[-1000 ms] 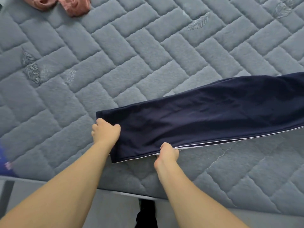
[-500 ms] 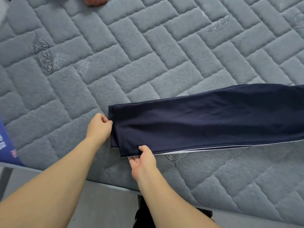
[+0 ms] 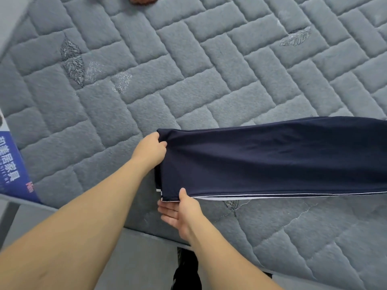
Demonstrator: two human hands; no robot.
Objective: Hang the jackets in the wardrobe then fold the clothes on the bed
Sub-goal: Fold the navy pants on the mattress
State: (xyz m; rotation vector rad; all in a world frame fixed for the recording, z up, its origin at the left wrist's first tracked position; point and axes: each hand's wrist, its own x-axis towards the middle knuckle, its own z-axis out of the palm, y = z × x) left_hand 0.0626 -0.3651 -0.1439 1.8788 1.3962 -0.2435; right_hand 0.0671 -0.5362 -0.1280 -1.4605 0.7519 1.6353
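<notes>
A grey quilted bed (image 3: pixel 209 70) fills the view. Navy trousers (image 3: pixel 272 158) with a white side stripe lie folded lengthwise along its near part, running off to the right. The left hand (image 3: pixel 149 150) has its grip closed on the cloth at the far left corner. The right hand (image 3: pixel 182 210) pinches the near edge, thumb on top, fingers underneath. A reddish garment (image 3: pixel 143 0) lies at the top edge, a blue box (image 3: pixel 12 164) at the left.

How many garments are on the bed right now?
2: navy trousers gripped by both hands near the front edge, and a reddish garment at the far top edge, mostly cut off. More may lie outside view.
</notes>
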